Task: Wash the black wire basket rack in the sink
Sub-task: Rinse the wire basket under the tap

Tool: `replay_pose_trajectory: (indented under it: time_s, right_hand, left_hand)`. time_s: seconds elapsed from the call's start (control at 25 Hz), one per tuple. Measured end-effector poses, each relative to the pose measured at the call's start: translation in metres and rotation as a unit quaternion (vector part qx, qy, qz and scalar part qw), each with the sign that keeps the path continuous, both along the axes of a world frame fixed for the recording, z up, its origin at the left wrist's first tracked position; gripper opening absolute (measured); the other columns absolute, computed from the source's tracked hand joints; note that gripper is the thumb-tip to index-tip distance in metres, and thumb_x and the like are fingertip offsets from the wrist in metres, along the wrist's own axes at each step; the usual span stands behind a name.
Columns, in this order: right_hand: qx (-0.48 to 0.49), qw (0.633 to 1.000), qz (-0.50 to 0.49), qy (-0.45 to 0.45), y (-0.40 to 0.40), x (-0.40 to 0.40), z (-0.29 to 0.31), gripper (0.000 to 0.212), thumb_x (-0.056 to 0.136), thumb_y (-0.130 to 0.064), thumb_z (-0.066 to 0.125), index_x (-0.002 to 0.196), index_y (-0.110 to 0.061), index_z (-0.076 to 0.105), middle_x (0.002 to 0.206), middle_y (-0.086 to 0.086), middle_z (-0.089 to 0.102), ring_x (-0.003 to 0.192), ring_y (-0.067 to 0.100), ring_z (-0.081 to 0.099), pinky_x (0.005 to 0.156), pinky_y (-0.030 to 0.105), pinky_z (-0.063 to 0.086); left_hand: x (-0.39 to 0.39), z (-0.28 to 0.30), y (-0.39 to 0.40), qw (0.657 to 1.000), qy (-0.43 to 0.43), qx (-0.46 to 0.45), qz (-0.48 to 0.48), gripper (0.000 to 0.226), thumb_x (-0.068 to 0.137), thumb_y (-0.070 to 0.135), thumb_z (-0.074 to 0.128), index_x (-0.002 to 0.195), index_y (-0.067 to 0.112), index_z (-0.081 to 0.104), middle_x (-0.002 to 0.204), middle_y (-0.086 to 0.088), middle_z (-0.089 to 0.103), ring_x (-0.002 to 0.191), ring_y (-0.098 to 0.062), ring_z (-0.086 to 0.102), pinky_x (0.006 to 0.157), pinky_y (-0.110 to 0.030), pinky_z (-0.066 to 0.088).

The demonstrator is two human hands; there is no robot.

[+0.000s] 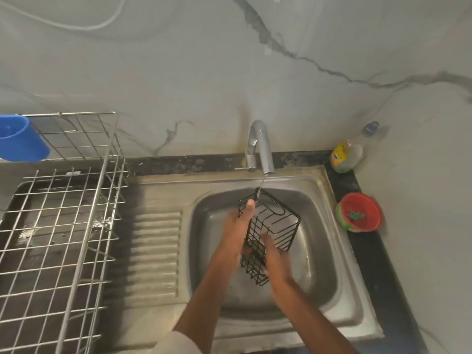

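Marble wall (178, 72) backs the steel sink (339, 254); the black wire basket rack (277, 226) hangs under the tap (260, 146), gripped by left hand (236, 229); right hand (277, 261) blurs, grip unclear.

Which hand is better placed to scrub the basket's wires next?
Probably the right hand: it rests against the black wire basket near its lower end, while the left hand grips the side, steadying it under the tap.

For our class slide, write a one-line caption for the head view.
Both hands, left hand and right hand, hold a black wire basket rack under the chrome tap over the steel sink.
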State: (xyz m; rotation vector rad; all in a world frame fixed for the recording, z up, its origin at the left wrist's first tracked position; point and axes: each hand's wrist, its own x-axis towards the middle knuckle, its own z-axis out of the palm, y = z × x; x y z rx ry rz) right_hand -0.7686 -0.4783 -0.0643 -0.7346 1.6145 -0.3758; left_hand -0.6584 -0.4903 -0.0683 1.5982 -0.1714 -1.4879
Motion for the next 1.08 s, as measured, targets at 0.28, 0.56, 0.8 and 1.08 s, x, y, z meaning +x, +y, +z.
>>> replay_pose_trajectory:
  time_s: [0.28,0.56,0.8,1.08]
  right_hand:
    - [-0.054,0.988,0.119,-0.084,-0.002,-0.025,0.019,0.025,0.086,0.008,0.065,0.094,-0.016,0.063,0.092,0.005,0.066,0.092,0.024,0.06,0.08,0.035,0.044]
    - [-0.129,0.98,-0.069,-0.138,-0.02,-0.094,0.003,0.022,0.101,-0.02,0.061,0.123,-0.024,0.064,0.117,0.007,0.076,0.1,0.029,0.075,0.083,0.042,0.057]
    - [-0.326,0.892,0.314,-0.004,-0.118,-0.095,0.006,0.083,0.09,-0.004,0.073,0.155,-0.041,0.036,0.153,-0.017,0.043,0.137,0.007,0.043,0.114,0.033,0.036]
    - [-0.349,0.824,0.422,0.149,-0.141,-0.036,0.014,0.034,0.099,-0.05,0.057,0.133,-0.055,0.058,0.107,-0.011,0.077,0.081,0.01,0.066,0.079,0.032,0.053]
  left_hand:
    - [0.006,0.012,-0.031,0.999,0.0,0.03,0.035,0.038,0.098,0.03,0.069,0.131,0.017,0.055,0.123,-0.012,0.062,0.101,-0.028,0.062,0.092,-0.06,0.059]
    - [0.032,0.022,-0.037,0.999,-0.045,-0.018,0.008,0.033,0.103,0.031,0.069,0.133,0.02,0.062,0.133,-0.009,0.07,0.12,-0.031,0.067,0.083,-0.058,0.059]
    - [0.052,0.034,-0.038,0.976,-0.079,-0.06,-0.194,0.05,0.084,0.012,0.079,0.133,0.011,0.068,0.131,-0.016,0.074,0.121,-0.036,0.07,0.097,-0.061,0.058]
    - [0.075,0.068,-0.035,0.961,-0.081,-0.115,-0.237,0.049,0.094,0.006,0.069,0.142,0.005,0.061,0.147,-0.015,0.065,0.122,-0.029,0.07,0.097,-0.046,0.06]
